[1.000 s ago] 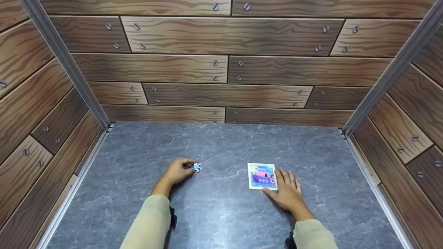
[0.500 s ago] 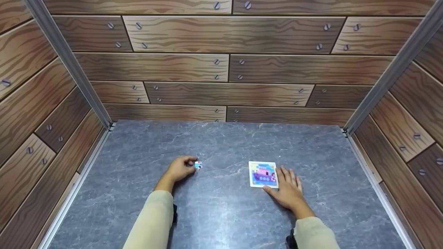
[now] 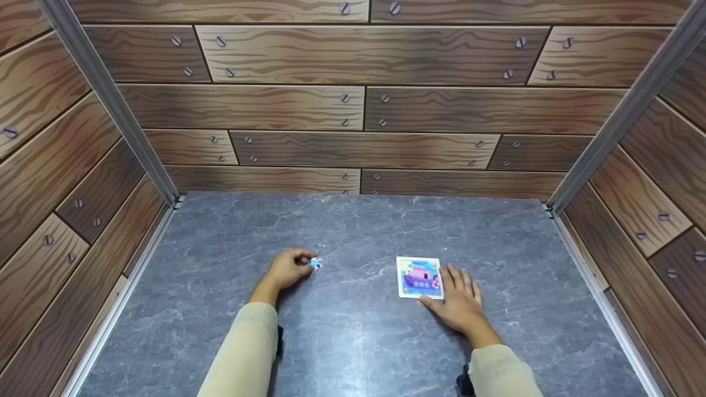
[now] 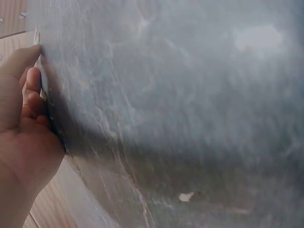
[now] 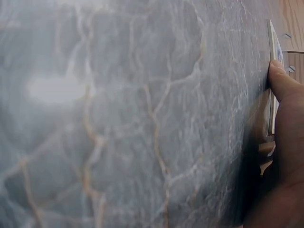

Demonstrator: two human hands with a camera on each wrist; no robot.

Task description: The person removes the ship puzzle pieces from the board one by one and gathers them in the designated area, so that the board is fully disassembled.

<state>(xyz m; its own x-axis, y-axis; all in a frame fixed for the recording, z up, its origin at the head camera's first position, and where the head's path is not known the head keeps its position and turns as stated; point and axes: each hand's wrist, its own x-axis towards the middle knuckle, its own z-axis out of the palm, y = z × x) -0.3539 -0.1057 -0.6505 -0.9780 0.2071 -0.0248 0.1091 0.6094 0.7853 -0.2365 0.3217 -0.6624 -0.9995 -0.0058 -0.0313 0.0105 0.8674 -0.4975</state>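
In the head view my left hand (image 3: 288, 268) pinches a small jigsaw piece (image 3: 316, 263), blue and white with a bit of red, between thumb and fingers at the table surface. Only a thin edge of the piece (image 4: 37, 36) shows in the left wrist view. To the right lies a square picture puzzle (image 3: 419, 277) with a white border and a pink and purple ship on blue. My right hand (image 3: 459, 303) rests flat beside it, fingers extended along its right side and thumb at its lower right corner. The right wrist view shows the thumb (image 5: 280, 78) against the puzzle's edge (image 5: 271, 42).
A grey marbled tabletop (image 3: 353, 231) lies under both hands. Wood-patterned panels (image 3: 353, 110) stand at the back and on both sides, with metal posts (image 3: 110, 105) at the back corners. A bright reflection falls on the table's near middle.
The head view has shifted slightly. Between my left fingers the jigsaw piece appears to have turned a little. My right hand stays by the puzzle.
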